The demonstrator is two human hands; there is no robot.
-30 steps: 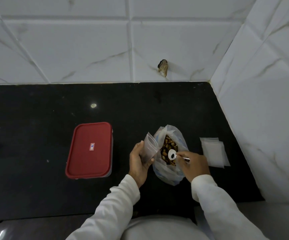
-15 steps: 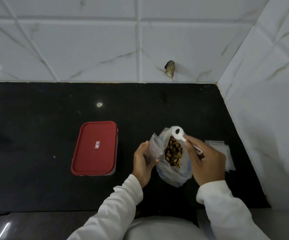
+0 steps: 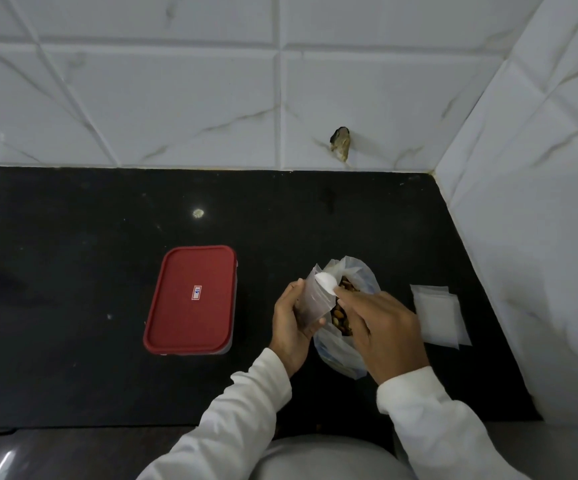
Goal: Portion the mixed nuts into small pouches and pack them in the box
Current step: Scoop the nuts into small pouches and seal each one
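The left hand (image 3: pixel 291 323) grips an open pouch (image 3: pixel 310 303); the right hand (image 3: pixel 381 330) holds a white spoon (image 3: pixel 327 282) at its mouth. The nut bag (image 3: pixel 336 353) sits between them, partly hidden by the right hand. The lidded box (image 3: pixel 190 299) is left of the grip, the spare pouches (image 3: pixel 440 313) right.

Both white-sleeved arms reach forward, close together. The left hand (image 3: pixel 289 327) stands upright, fingers curled around a small pouch (image 3: pixel 310 304), thumb across its lower front. The right hand (image 3: pixel 383 329), back up, pinches a white spoon (image 3: pixel 325 283) at the pouch's mouth.
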